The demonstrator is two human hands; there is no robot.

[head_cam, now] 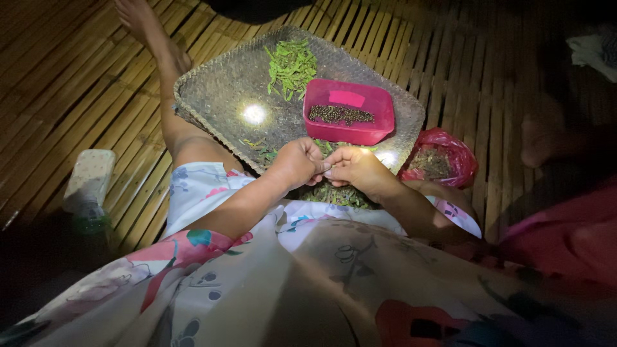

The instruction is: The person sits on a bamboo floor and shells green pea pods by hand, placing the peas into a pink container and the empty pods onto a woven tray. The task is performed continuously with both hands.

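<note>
Your left hand (297,164) and right hand (357,168) meet fingertip to fingertip over the near edge of the woven tray (218,96), which lies on the slatted floor (77,77) just ahead of them. On the tray, directly beyond your hands, sits the plastic tub (379,112) with a heap of small seeds (340,115) in it. Farther ahead, slightly left, lies a pile of empty pods (292,64). More pods (334,194) lie under your hands. Right of your right hand, off the tray, sits a bag (450,144). Your leg (168,96) stretches ahead on the left, along the tray's left edge.

green pods (334,193) heaped (loosely) on lap, beneath hands
</note>
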